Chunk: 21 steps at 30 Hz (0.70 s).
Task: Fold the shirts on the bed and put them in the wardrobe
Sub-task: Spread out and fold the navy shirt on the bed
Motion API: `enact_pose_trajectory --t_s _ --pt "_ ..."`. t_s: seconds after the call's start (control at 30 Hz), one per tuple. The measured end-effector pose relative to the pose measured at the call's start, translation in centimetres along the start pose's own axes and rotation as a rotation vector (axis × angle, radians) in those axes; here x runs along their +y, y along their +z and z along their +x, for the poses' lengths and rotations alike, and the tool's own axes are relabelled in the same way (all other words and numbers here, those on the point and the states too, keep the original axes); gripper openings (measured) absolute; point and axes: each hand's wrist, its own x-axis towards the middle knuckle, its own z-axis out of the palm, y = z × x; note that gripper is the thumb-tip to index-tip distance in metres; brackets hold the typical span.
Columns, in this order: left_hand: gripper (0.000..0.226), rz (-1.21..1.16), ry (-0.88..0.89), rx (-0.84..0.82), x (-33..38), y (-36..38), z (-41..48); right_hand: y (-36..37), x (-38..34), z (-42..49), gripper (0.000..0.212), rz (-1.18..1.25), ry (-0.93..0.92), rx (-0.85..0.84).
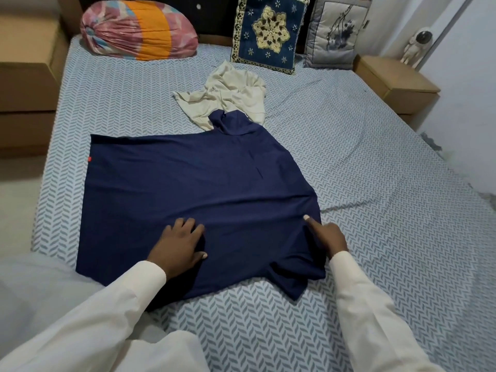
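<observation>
Two shirts: a navy shirt (188,189) and a cream shirt (228,95) are being carried by the bed (362,170), on its herringbone sheet, touching each other.
Navy one: it is being held spread flat close to the bed's near edge, hem toward the person's left, with a small red tag (89,158) being shown at that hem.
Far sleeve: it is being rested on the near edge of the cream shirt.
Near sleeve: it is being shown rumpled just beside the right wrist.
Cream one: it is being shown crumpled beyond the navy shirt, toward the cushions.
Person's left hand (179,242): it is being pressed palm-down on the navy shirt, fingers spread, nothing being gripped.
Person's right hand (328,236): it is being laid at the shirt's shoulder end, forefinger stretched straight onto the cloth; the other fingers are being hidden, so whether cloth is being gripped cannot be told.
Arms: both are being covered by white sleeves (362,304).
Headboard end: a pink-and-orange bolster (139,30), a blue embroidered cushion (268,33) and a grey cushion (335,36) are being propped there.
Bedside: a wooden cabinet (397,81) is being topped by a small white astronaut figure (416,47).
</observation>
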Motion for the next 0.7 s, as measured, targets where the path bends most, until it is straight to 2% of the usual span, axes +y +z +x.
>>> enact_pose_trajectory --t_s 0.07,0.13,0.23,0.27,0.33,0.43,0.47,0.53,0.6,0.7 --pt "0.046 -0.080 0.128 -0.055 0.2 0.1 -1.1 -0.1 1.4 -2.5 0.084 0.080 0.053 -0.136" --pt "0.046 -0.152 0.209 -0.206 0.4 -0.3 -2.5 -0.6 2.4 -4.7 0.051 0.113 0.042 -0.291" --pt "0.053 -0.060 0.281 -0.271 0.3 -0.5 -4.1 -2.1 3.1 -6.0 0.024 0.152 0.029 -0.272" --pt "0.053 -0.017 0.292 -0.279 0.2 -0.5 -4.6 -2.2 3.3 -5.9 0.021 0.230 0.029 -0.233" --pt "0.051 0.034 0.286 -0.313 0.1 -0.7 -5.7 -2.3 4.1 -5.7 0.025 0.209 0.049 -0.054" --pt "0.051 0.112 0.248 -0.338 -0.2 -0.8 -7.3 -1.0 4.4 -7.1 0.062 0.035 0.026 0.129" --pt "0.050 0.141 0.214 -0.341 -0.3 -0.8 -7.9 -0.3 4.0 -8.4 0.064 -0.009 -0.033 0.185" --pt "0.047 0.190 0.119 -0.349 -0.9 -0.9 -8.5 0.8 2.8 -11.6 0.051 -0.071 -0.202 0.334" --pt "0.048 0.198 0.005 -0.372 -2.1 -1.0 -8.8 1.9 2.4 -13.7 0.034 -0.028 -0.374 0.318" --pt "0.047 0.160 -0.116 -0.382 -3.9 -1.4 -9.3 3.8 3.2 -16.1 0.033 -0.139 -0.559 0.092"
